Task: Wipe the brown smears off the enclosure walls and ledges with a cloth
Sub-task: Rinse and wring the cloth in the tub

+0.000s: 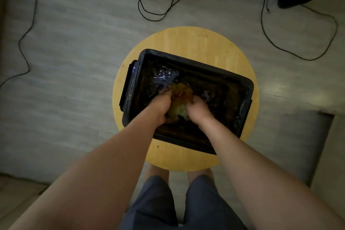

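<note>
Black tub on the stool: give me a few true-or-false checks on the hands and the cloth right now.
1. Both the left hand and the right hand grip the cloth inside the black tub. True.
2. The tub stands on the floor. False: it stands on the round wooden stool.
3. The cloth hangs over the tub's rim. False: it is bunched between the hands, inside the tub.
4. Black cables lie on the floor beyond the stool. True.

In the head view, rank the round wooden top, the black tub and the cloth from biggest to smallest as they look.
1. round wooden top
2. black tub, sitting on it
3. cloth, smallest, though the left hand and right hand cover part of it, so its full extent is unsure
</note>
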`<state>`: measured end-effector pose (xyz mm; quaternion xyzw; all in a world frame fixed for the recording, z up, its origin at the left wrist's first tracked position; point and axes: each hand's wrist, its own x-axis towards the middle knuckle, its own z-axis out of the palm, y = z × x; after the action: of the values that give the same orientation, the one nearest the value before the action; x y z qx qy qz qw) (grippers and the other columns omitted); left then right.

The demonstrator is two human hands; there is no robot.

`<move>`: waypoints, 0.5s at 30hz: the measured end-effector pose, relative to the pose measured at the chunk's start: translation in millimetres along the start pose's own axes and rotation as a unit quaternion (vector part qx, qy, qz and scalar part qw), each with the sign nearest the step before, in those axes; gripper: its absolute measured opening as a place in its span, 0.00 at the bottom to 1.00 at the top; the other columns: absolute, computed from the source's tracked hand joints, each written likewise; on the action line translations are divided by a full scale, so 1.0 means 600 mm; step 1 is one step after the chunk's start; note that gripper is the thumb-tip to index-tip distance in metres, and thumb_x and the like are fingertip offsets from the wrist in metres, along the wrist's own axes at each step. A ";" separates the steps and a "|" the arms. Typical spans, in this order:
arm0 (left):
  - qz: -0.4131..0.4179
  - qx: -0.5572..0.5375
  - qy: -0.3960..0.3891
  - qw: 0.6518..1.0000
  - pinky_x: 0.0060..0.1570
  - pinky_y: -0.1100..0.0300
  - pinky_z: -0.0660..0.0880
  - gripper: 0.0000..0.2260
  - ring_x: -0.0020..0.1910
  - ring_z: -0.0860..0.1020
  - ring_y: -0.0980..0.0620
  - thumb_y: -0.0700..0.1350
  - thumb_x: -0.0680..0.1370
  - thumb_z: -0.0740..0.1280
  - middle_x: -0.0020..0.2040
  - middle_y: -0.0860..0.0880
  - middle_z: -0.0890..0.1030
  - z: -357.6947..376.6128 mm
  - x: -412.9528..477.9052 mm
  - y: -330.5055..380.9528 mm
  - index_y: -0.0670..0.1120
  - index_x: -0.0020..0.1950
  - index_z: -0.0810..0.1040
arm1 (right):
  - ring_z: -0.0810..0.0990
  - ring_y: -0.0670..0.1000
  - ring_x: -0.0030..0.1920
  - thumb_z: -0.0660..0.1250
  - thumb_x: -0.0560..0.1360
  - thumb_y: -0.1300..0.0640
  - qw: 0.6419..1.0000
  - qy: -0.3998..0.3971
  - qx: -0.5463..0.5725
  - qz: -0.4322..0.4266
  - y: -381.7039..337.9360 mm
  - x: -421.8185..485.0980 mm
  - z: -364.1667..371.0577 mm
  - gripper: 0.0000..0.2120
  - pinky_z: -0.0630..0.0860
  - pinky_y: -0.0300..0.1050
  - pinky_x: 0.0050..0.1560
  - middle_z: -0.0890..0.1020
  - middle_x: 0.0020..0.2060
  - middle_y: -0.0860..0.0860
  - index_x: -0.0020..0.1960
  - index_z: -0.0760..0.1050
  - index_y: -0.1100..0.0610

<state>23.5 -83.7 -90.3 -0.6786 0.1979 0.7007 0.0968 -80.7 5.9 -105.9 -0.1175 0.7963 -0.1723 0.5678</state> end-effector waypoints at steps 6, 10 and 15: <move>0.008 -0.043 -0.015 0.999 0.52 0.53 0.80 0.16 0.49 0.81 0.44 0.56 0.84 0.64 0.48 0.42 0.83 0.009 0.010 -0.002 0.44 0.55 0.81 | 0.81 0.50 0.41 0.61 0.84 0.44 0.982 -0.047 0.060 -0.173 -0.030 -0.094 0.013 0.17 0.77 0.48 0.41 0.81 0.39 0.50 0.45 0.78 0.54; 0.014 -0.074 -0.032 0.997 0.35 0.60 0.76 0.15 0.36 0.77 0.50 0.45 0.88 0.56 0.37 0.46 0.77 0.022 0.006 0.006 0.45 0.46 0.78 | 0.76 0.48 0.32 0.59 0.85 0.49 0.975 0.033 0.006 -0.220 -0.040 -0.088 0.019 0.20 0.71 0.47 0.33 0.75 0.29 0.47 0.36 0.72 0.53; 0.097 0.003 0.006 0.995 0.47 0.56 0.80 0.15 0.47 0.84 0.48 0.53 0.86 0.60 0.46 0.45 0.86 0.018 -0.006 0.012 0.47 0.55 0.83 | 0.79 0.54 0.34 0.54 0.83 0.48 0.951 0.137 -0.152 -0.231 -0.035 -0.030 0.013 0.18 0.73 0.49 0.34 0.78 0.33 0.52 0.39 0.72 0.52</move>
<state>11.0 -85.2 -85.9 -0.6602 0.2650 0.7022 0.0293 -67.6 -7.7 -84.3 -0.3580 0.8342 -0.1902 0.3739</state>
